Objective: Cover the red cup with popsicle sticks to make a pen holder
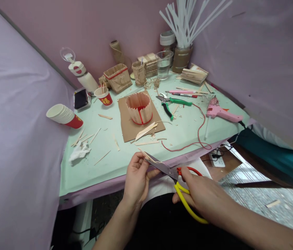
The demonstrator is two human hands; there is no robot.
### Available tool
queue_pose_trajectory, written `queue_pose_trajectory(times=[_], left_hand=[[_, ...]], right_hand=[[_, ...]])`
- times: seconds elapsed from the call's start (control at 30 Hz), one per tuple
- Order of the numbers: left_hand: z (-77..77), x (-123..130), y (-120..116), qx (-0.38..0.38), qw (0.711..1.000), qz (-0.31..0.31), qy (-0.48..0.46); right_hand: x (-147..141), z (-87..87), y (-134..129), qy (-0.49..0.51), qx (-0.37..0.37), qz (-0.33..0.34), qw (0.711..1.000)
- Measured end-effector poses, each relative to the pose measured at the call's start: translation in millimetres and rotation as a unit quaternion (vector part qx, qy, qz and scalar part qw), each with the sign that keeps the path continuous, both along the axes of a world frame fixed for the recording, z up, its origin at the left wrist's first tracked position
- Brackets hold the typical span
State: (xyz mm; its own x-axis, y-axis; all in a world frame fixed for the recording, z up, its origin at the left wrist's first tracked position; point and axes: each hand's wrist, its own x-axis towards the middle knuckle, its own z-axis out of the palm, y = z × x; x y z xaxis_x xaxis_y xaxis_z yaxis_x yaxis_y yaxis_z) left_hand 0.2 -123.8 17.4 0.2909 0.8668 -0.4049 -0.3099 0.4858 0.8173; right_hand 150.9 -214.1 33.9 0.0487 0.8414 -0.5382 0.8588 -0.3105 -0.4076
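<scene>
Below the table's front edge, my left hand (139,173) pinches a thin wooden strip (146,155) between thumb and fingers. My right hand (197,189) is closed on the scissors (165,169), which have one red and one yellow handle. Their blades point up and left, against the strip beside my left fingertips. Beyond my hands, a round basket of upright wooden strips (139,110) with a red cord round its base stands on a brown cardboard sheet (125,125). Several loose strips (145,131) lie on the cardboard in front of it.
Green pliers (179,101), a pink glue gun (223,113) and red cord (185,147) lie on the table's right side. Stacked paper cups (64,116) and crumpled tissue (80,151) are at left. A water cup (163,65) and small baskets (119,78) stand at the back.
</scene>
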Motion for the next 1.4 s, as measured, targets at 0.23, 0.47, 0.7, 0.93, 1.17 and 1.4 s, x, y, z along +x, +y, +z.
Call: queue_pose_trajectory(times=[0.23,0.47,0.7,0.93,1.17,1.4], left_hand=[[0.8,0,-2,-0.004,1.0,0.005,-0.006],[2.9,-3,4,0.021,1.0,0.007,0.005],[4.1,-3,3,0.172,0.978,0.003,0.118],[5.0,6,0,0.19,0.97,-0.03,0.146],[4.1,12,7,0.06,0.996,-0.008,0.068],[-3.2,13,9,0.107,0.992,0.004,0.072]], right_hand=[[2,-8.3,-3,0.091,0.025,-0.033,0.995],[8,-18.7,-3,0.254,0.071,-0.12,0.957],[0,-15.2,20,0.337,0.198,-0.221,0.893],[-13,-10.1,45,0.365,0.308,-0.248,0.843],[16,-25.0,43,0.313,0.313,-0.286,0.85],[6,-18.1,42,0.41,0.216,-0.233,0.855]])
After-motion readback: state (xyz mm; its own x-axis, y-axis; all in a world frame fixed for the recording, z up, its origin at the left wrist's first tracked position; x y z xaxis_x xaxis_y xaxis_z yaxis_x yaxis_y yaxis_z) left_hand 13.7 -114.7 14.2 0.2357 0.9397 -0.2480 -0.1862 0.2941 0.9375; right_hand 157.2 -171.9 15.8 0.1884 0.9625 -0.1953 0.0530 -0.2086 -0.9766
